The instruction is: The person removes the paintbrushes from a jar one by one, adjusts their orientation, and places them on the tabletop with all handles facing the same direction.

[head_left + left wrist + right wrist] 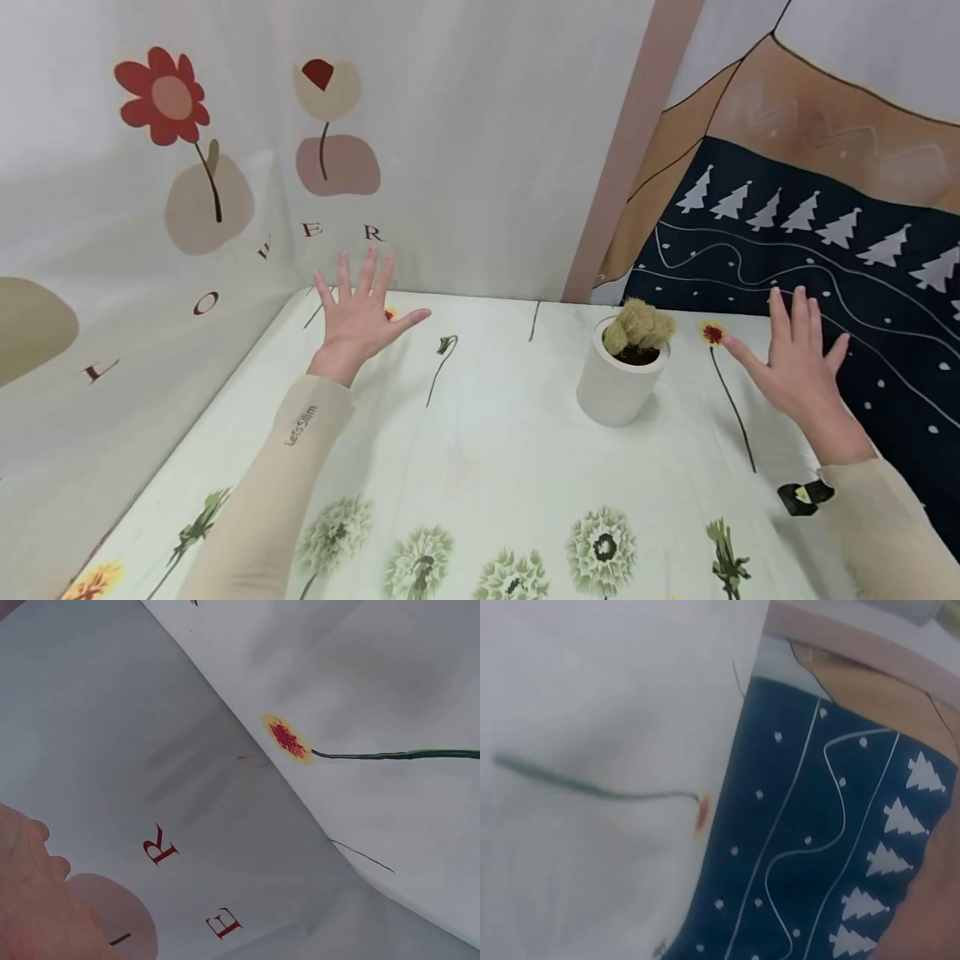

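A white cylindrical pot [617, 387] stands upright on the flower-printed tablecloth [495, 458]. Out of its dark soil rises a fuzzy yellow-green plant [642, 323], shaped like a lumpy cactus. My left hand [356, 323] is held out over the far left of the table, fingers straight and spread, holding nothing. Part of that hand [41, 900] shows at the lower left of the left wrist view. To the right of the pot, my right hand [801, 367] hangs over the table's right edge with fingers extended and nothing in it.
A pale curtain [480, 150] with printed flowers and letters hangs behind and to the left of the table. At the right hangs a dark blue cloth [750, 242] printed with white trees. A black band [806, 497] sits at the right wrist.
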Demonstrator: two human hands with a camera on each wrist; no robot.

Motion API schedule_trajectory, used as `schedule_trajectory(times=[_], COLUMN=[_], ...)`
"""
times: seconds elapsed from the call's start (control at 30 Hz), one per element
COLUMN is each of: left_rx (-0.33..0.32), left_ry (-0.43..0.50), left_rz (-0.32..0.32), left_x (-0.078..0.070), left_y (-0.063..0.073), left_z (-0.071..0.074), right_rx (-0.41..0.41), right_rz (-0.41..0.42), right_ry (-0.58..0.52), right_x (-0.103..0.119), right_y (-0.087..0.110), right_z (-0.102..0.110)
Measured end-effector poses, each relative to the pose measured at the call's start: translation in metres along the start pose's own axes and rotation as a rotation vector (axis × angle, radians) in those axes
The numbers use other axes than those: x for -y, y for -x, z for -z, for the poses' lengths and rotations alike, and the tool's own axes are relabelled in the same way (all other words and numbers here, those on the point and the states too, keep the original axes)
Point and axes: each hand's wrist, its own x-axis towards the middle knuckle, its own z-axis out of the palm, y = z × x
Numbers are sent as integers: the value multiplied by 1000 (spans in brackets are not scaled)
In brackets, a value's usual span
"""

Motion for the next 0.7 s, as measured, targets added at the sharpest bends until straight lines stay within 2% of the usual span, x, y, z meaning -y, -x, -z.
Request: schedule_trajectory(times=[0.1, 0.33, 0.6, 0.7], left_rx=[-13, 3, -12, -16], left_ry=[14, 11, 35, 45], left_rz=[-7, -3, -10, -12], left_x=[-2, -5, -9, -11], left_y=[1, 2, 3, 4], left_z=[0, -2, -4, -3], right_rx=[-24, -68, -51, -75], right_rz=[5, 36, 16, 16], right_ry=[-23, -66, -126, -145], right_x=[3, 12, 22, 26], right_y=[6, 16, 26, 30], right_z=[-5, -13, -18, -21])
